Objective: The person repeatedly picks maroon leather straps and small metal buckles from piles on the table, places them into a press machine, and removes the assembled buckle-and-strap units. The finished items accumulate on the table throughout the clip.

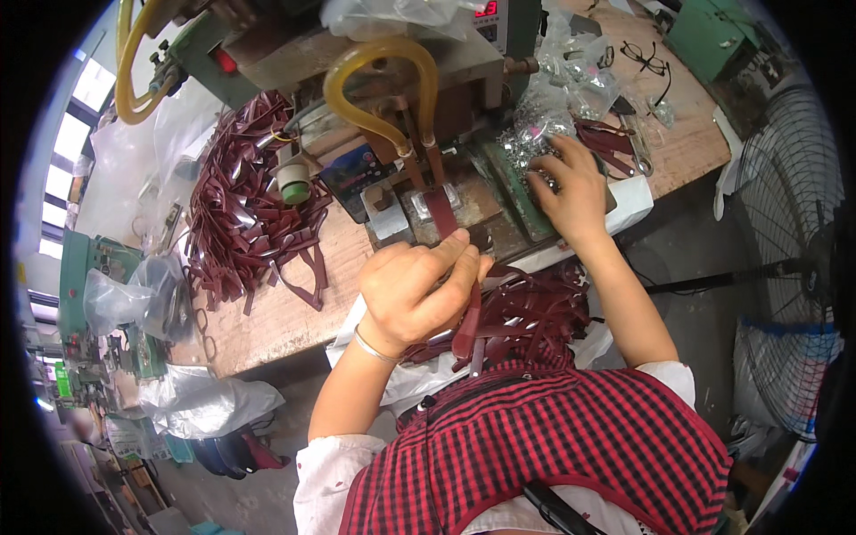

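A dark red strap lies flat on the small metal plate of a press, right beneath its two upright prongs. My left hand pinches this strap close to the plate, and its loose end hangs below my fingers. Over a green tray to the right, my right hand reaches in with fingers bent and apart. Small shiny metal pieces lie heaped in the tray by those fingertips. I see nothing held in the right hand, though its fingertips are partly hidden.
Dark red straps pile up left of the press; more straps fill my lap. Yellow hoses loop above the plate. A green-ended cylinder juts beside it. Glasses lie at the back right, and a fan stands right.
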`<state>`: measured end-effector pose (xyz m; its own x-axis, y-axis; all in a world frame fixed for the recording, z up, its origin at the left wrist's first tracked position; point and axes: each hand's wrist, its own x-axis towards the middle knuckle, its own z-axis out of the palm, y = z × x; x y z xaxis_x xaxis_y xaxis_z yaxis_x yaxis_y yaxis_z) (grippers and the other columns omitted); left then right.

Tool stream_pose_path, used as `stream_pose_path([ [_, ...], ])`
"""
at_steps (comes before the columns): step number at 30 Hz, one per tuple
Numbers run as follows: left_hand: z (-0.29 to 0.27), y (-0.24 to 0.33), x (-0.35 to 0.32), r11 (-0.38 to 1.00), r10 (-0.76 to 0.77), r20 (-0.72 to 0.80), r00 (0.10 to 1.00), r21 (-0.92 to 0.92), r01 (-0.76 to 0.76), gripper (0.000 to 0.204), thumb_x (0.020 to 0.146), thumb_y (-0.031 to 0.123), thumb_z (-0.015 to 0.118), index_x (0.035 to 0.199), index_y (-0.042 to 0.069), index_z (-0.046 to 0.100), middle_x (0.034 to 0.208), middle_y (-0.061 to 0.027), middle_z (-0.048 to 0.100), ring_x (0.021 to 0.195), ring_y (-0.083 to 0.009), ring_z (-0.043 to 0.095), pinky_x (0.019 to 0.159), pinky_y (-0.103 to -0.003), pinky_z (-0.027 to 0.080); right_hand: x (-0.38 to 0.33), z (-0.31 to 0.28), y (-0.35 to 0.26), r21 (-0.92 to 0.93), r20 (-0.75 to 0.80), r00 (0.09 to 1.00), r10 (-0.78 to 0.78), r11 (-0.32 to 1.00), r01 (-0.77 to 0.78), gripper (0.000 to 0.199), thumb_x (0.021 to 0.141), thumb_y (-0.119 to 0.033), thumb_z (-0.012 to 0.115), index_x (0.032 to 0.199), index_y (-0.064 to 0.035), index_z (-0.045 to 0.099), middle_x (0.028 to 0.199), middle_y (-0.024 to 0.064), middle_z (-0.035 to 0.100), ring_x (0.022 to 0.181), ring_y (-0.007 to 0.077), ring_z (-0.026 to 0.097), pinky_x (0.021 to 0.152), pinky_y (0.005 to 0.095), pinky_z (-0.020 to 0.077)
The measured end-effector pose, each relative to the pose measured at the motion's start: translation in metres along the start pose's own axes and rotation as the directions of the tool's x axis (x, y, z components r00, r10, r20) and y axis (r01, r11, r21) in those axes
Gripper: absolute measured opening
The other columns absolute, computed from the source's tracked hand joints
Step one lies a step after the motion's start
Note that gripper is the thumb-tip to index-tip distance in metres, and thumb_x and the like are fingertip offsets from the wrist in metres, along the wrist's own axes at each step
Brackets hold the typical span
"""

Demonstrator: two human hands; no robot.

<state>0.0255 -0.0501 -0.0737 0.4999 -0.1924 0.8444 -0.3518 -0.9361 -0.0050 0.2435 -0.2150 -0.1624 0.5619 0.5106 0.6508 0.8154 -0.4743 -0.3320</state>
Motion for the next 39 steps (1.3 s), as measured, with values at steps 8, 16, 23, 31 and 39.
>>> stream_pose_path([
  [8,-0.031,0.032,-0.027,0.97,-0.242,0.017,0.97,-0.011,0.242,0.027,0.08,0.012,0.082,0.105,0.007,0.074,0.114,-0.0094,0.076,0.061,-0.0136,0.06,0.053,-0.027,0.045,0.012,0.014,0.002,-0.042,0.052,0.992,-0.117,0.992,0.119,0.019,0.087,-0.008,0.071,0.105,-0.0072,0.076,0.115,0.013,0.072,0.11,0.0339,0.068,0.089,0.0388,0.0545],
  [16,-0.152,-0.051,-0.103,0.361,-0.691,-0.255,0.677,0.689,0.628,0.012,0.089,0.018,0.077,0.092,0.005,0.076,0.101,-0.0104,0.073,0.097,-0.0312,0.064,0.089,-0.042,0.047,-0.01,0.0,0.03,0.745,0.112,0.79,0.603,0.475,-0.469,0.021,0.099,-0.011,0.069,0.116,0.0015,0.074,0.108,0.0057,0.073,0.096,0.0118,0.066,0.091,0.0254,0.0506],
  [23,-0.109,-0.126,-0.212,-0.036,-0.972,-0.15,0.18,0.855,0.518,0.039,0.07,0.04,0.087,0.081,0.004,0.079,0.098,-0.0174,0.071,0.1,-0.0369,0.066,0.09,-0.046,0.052,0.015,0.015,-0.012,0.673,0.113,0.87,0.481,0.607,-0.423,0.015,0.094,-0.005,0.073,0.108,-0.0006,0.076,0.1,0.0035,0.076,0.095,0.01,0.067,0.087,0.0245,0.0509],
  [31,-0.143,-0.129,-0.21,0.22,-0.974,0.166,0.155,0.518,0.826,0.017,0.077,0.015,0.077,0.078,-0.001,0.071,0.07,-0.0119,0.068,0.064,-0.022,0.065,0.06,-0.035,0.049,-0.035,-0.044,0.008,0.518,0.001,0.858,0.513,0.734,-0.439,0.017,0.095,-0.005,0.07,0.11,0.0003,0.076,0.105,0.0068,0.076,0.099,0.0128,0.067,0.092,0.0277,0.051],
  [39,-0.075,-0.091,-0.115,0.331,-0.936,0.001,0.351,-0.33,0.884,0.006,0.1,0.007,0.068,0.096,0.003,0.066,0.088,-0.0014,0.071,0.072,-0.0051,0.06,0.062,-0.02,0.045,0.038,-0.051,-0.098,0.782,0.126,0.985,0.115,0.6,-0.17,0.019,0.088,-0.003,0.072,0.107,0.0007,0.072,0.101,0.0083,0.075,0.095,0.0148,0.07,0.089,0.0288,0.0536],
])
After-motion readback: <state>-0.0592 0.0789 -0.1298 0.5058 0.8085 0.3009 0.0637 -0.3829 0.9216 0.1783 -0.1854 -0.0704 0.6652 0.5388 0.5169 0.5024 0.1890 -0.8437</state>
